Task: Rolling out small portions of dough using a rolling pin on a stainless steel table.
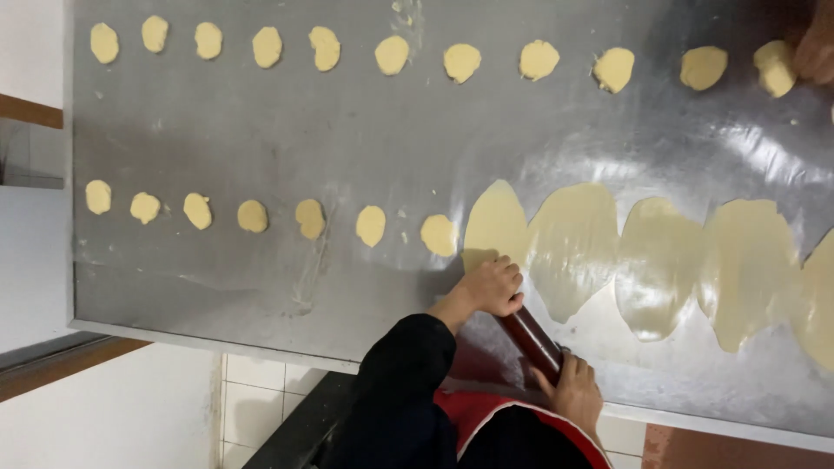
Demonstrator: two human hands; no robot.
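Note:
My left hand and my right hand grip the two ends of a dark brown rolling pin that lies slanted on a steel table. The left hand rests at the lower edge of a thin rolled oval of pale dough. Several more rolled dough sheets overlap in a row to the right. To the left, a row of small flattened dough discs continues along the table.
A second row of small dough discs runs along the far side of the table. Another person's hand touches the dough piece at the top right corner. White tiles and a wall lie below the table's near edge.

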